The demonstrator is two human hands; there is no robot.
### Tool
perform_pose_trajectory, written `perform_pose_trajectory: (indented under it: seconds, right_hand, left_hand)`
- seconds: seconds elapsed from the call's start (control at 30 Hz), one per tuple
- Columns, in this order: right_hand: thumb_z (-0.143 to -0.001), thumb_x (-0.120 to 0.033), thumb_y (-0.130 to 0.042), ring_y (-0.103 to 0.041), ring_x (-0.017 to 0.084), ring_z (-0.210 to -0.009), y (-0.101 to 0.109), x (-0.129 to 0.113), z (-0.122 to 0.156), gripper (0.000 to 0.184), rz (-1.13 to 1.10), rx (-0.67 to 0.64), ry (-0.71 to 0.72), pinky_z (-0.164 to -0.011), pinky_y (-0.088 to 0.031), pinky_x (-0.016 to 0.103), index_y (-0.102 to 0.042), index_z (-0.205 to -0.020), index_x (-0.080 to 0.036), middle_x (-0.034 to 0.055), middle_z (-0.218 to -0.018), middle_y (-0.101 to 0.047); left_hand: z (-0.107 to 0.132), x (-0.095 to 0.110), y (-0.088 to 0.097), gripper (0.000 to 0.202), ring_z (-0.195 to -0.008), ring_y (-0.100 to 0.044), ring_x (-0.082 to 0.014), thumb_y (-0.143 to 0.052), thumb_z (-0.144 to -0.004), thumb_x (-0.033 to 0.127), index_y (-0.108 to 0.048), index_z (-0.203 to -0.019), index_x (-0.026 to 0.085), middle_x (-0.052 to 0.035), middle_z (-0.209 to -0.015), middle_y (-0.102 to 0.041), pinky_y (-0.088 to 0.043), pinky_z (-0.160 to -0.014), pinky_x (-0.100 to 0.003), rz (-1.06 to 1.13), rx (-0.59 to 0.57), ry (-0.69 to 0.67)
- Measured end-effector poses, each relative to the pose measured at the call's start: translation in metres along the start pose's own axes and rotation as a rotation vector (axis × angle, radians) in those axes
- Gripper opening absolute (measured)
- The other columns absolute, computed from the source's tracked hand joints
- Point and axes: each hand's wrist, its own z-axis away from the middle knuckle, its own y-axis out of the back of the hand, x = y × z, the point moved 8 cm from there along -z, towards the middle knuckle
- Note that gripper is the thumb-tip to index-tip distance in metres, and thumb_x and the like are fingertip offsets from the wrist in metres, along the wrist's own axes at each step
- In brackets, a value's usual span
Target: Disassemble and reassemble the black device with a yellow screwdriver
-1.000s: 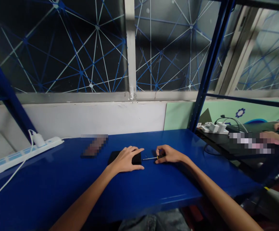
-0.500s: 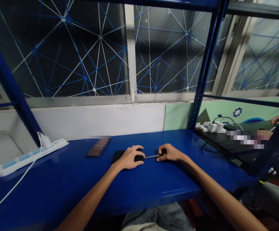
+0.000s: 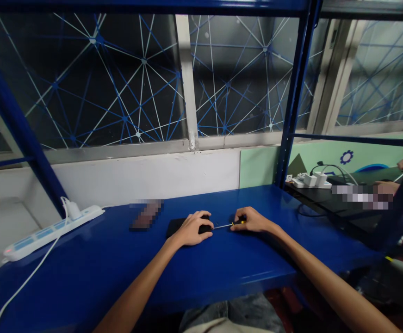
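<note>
My left hand (image 3: 193,230) lies over a flat black object (image 3: 175,225) on the blue table, thumb and fingers curled round its right end. What kind of object it is I cannot make out, since the hand covers much of it. Between the fingertips of my right hand (image 3: 253,219) is the handle of a screwdriver (image 3: 224,226), black with yellow marks. Its thin metal shaft points left, and the tip meets the black object's right end by my left fingers. A tiny dark speck (image 3: 217,224) lies just behind the shaft.
The blue table (image 3: 201,273) carries a pixelated dark rectangular item (image 3: 146,215) behind my left hand. A white power strip (image 3: 53,232) with a cable stands far left. Rack posts rise on both sides. At right, another person's hand (image 3: 387,188) is over a black table.
The whole scene has shifted slightly right as the camera turned. My right fingers have moved a little on the screwdriver handle. My left hand keeps its place on the black object.
</note>
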Motion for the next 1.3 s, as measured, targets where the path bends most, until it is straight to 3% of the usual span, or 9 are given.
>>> perform_pose_trajectory:
  seconds: [0.27,0.47,0.73,0.97,1.3]
  right_hand:
    - [-0.067,-0.044,-0.076,-0.044,0.011,-0.056,-0.004,-0.0043,0.0012,0.032,0.009,-0.015,-0.029,-0.052,-0.028,0.021,-0.06,-0.076,-0.019,-0.0048,-0.062,-0.054]
    - [-0.085,-0.052,-0.056,-0.045,0.011,-0.054,-0.0028,-0.0064,0.0028,0.039,0.023,-0.042,-0.021,-0.053,-0.029,0.023,-0.067,-0.074,-0.017,-0.0011,-0.06,-0.057]
    - [-0.069,-0.052,-0.074,-0.047,0.012,-0.059,0.0003,-0.0037,0.0009,0.036,0.027,0.015,-0.013,-0.055,-0.03,0.022,-0.06,-0.072,-0.018,-0.0019,-0.066,-0.057]
    - [-0.066,-0.045,-0.076,-0.044,0.011,-0.057,-0.0033,-0.0004,0.0016,0.033,0.06,-0.025,-0.095,-0.053,-0.028,0.021,-0.055,-0.073,-0.02,-0.0048,-0.061,-0.053]
    - [-0.067,-0.043,-0.076,-0.043,0.01,-0.057,-0.003,0.0015,0.0011,0.032,0.064,-0.03,-0.089,-0.054,-0.028,0.022,-0.055,-0.073,-0.02,-0.0055,-0.062,-0.053]
  left_hand:
    - [-0.001,-0.0006,-0.0004,0.017,-0.121,-0.048,-0.0296,-0.056,-0.089,0.031,-0.068,-0.101,0.029,-0.0045,-0.135,-0.05,-0.037,-0.099,-0.048,-0.009,0.006,0.003]
    - [-0.0008,-0.0006,0.0002,0.018,-0.122,-0.047,-0.0294,-0.056,-0.088,0.027,-0.068,-0.102,0.028,-0.0041,-0.136,-0.049,-0.038,-0.099,-0.048,-0.001,-0.004,-0.003]
    - [0.0,-0.0006,0.0004,0.017,-0.121,-0.047,-0.0293,-0.056,-0.088,0.027,-0.067,-0.101,0.029,-0.0041,-0.136,-0.049,-0.038,-0.099,-0.049,-0.007,-0.005,0.005]
    - [0.0,-0.0009,-0.0005,0.017,-0.122,-0.048,-0.0303,-0.056,-0.088,0.028,-0.067,-0.101,0.029,-0.0044,-0.136,-0.049,-0.038,-0.099,-0.05,0.003,-0.003,0.014]
    - [0.0003,-0.0025,0.0001,0.017,-0.12,-0.049,-0.0298,-0.058,-0.087,0.032,-0.068,-0.101,0.029,-0.0038,-0.134,-0.051,-0.038,-0.099,-0.049,0.003,0.027,0.018]
